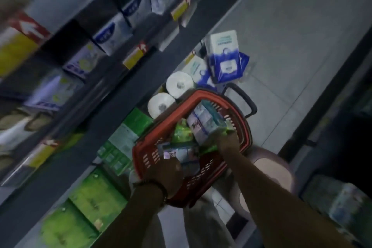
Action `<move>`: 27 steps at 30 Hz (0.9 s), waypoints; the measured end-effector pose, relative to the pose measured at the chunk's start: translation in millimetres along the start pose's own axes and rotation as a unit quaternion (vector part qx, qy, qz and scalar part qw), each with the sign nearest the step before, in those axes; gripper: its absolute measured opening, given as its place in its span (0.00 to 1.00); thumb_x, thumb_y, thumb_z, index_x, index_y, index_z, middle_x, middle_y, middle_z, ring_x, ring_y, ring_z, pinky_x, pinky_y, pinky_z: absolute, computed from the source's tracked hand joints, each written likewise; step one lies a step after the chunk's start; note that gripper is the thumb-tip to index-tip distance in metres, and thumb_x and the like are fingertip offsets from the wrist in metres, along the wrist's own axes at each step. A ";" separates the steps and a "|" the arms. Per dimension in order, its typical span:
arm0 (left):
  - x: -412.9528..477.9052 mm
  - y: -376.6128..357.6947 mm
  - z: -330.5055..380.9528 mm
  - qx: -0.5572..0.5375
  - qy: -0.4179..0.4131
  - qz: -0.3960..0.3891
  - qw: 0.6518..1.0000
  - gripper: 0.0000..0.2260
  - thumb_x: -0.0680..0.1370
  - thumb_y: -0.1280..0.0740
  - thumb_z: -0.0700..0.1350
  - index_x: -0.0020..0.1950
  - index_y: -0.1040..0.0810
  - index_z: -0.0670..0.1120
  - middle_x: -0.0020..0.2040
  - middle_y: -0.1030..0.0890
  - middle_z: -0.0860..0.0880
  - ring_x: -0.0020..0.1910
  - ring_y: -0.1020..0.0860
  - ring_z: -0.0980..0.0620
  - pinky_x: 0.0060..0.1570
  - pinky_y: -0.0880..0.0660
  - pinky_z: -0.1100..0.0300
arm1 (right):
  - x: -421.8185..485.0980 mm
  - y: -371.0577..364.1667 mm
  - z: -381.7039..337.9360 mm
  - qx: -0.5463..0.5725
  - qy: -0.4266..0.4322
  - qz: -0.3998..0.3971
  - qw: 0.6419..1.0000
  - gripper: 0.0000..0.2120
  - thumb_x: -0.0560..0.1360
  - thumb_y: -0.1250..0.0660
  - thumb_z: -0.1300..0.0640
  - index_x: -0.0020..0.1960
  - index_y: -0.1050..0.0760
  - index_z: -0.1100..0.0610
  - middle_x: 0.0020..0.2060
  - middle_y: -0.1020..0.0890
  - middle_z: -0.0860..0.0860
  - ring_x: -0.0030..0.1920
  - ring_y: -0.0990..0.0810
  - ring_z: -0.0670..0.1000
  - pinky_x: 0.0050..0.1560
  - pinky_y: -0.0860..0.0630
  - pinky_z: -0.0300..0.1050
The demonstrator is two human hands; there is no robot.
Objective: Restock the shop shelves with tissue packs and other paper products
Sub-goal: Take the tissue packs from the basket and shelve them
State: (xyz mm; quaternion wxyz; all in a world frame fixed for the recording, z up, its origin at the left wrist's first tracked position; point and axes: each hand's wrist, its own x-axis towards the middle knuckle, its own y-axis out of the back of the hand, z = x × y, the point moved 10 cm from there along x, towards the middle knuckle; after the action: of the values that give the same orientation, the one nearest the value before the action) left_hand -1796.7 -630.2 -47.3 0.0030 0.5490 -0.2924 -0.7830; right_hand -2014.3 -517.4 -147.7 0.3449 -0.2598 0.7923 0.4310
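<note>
A red plastic shopping basket [240, 115] with a black handle sits on the floor beside the shelves, holding several tissue packs. My left hand [165, 173] reaches into its near end and grips a small purple-white pack [171, 154]. My right hand [226, 143] is inside the basket too, closed on a green-edged pack [209, 148] under a larger pale blue tissue pack [205, 121]. A bright green pack [181, 132] lies between them. The picture is blurred by motion.
Dark shelves [112, 78] on the left carry white-blue tissue boxes [112, 35], purple packs and green packs [94, 193] low down. Two toilet rolls [179, 84] and blue-white packs [225, 56] stand on the grey floor beyond the basket. Another shelf unit [332, 127] lines the right.
</note>
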 end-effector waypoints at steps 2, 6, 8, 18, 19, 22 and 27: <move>16.6 -25.9 -19.2 -0.026 0.018 -0.017 0.999 0.16 0.84 0.40 0.56 0.59 0.21 0.45 0.59 0.19 0.45 0.59 0.22 0.44 0.63 0.25 0.50 | 12.3 -6.0 -11.4 -0.006 -0.001 0.037 0.999 0.27 0.73 0.23 0.55 0.69 0.25 0.61 0.58 0.15 0.59 0.61 0.15 0.61 0.61 0.19 0.52; 34.0 -59.1 -31.8 -0.009 0.010 -0.058 0.998 0.17 0.85 0.45 0.58 0.62 0.24 0.51 0.62 0.21 0.48 0.61 0.25 0.45 0.66 0.28 0.51 | 32.7 -19.5 -21.0 -0.010 -0.011 0.063 0.998 0.33 0.75 0.20 0.49 0.73 0.28 0.61 0.65 0.19 0.60 0.64 0.17 0.61 0.55 0.23 0.45; 36.8 -59.3 -28.4 -0.042 0.016 -0.061 0.997 0.17 0.86 0.46 0.55 0.69 0.26 0.50 0.66 0.24 0.48 0.66 0.27 0.45 0.70 0.31 0.51 | 39.7 -23.0 -19.0 -0.024 -0.012 0.063 0.998 0.38 0.73 0.19 0.43 0.73 0.30 0.60 0.64 0.21 0.57 0.60 0.18 0.59 0.49 0.20 0.44; 21.8 -29.5 -27.2 -0.274 0.064 -0.021 0.959 0.08 0.82 0.32 0.51 0.57 0.24 0.48 0.52 0.19 0.48 0.51 0.20 0.49 0.52 0.21 0.58 | 2.1 0.7 -26.7 -0.012 0.002 0.024 1.000 0.25 0.76 0.20 0.51 0.66 0.24 0.59 0.52 0.20 0.51 0.53 0.18 0.56 0.50 0.26 0.44; 11.1 -22.9 -24.4 -0.352 0.067 -0.014 0.933 0.05 0.81 0.30 0.47 0.53 0.24 0.50 0.47 0.19 0.49 0.43 0.21 0.51 0.44 0.21 0.62 | -11.6 4.5 -24.4 0.026 -0.004 0.016 1.000 0.22 0.74 0.19 0.50 0.62 0.23 0.58 0.50 0.18 0.50 0.50 0.16 0.56 0.49 0.22 0.47; -24.0 5.5 -10.4 -0.494 0.066 0.009 0.867 0.09 0.76 0.24 0.40 0.39 0.19 0.50 0.28 0.20 0.55 0.28 0.24 0.54 0.28 0.28 0.65 | -70.2 15.5 -24.2 0.188 -0.041 -0.044 0.980 0.20 0.73 0.18 0.55 0.59 0.19 0.63 0.51 0.12 0.60 0.48 0.11 0.63 0.51 0.13 0.59; -116.4 63.7 30.0 -0.682 0.047 0.004 0.730 0.10 0.80 0.27 0.46 0.60 0.19 0.46 0.45 0.15 0.47 0.33 0.15 0.56 0.31 0.19 0.60 | -212.6 26.3 -62.7 0.366 -0.036 -0.189 0.911 0.22 0.75 0.24 0.67 0.67 0.23 0.65 0.58 0.13 0.64 0.58 0.13 0.67 0.63 0.19 0.69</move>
State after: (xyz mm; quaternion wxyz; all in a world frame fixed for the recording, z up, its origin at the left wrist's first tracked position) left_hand -1796.4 -631.4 88.8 0.3937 0.4342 0.3185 -0.7449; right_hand -1919.8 -534.2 53.8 0.5192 -0.2449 0.8175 0.0469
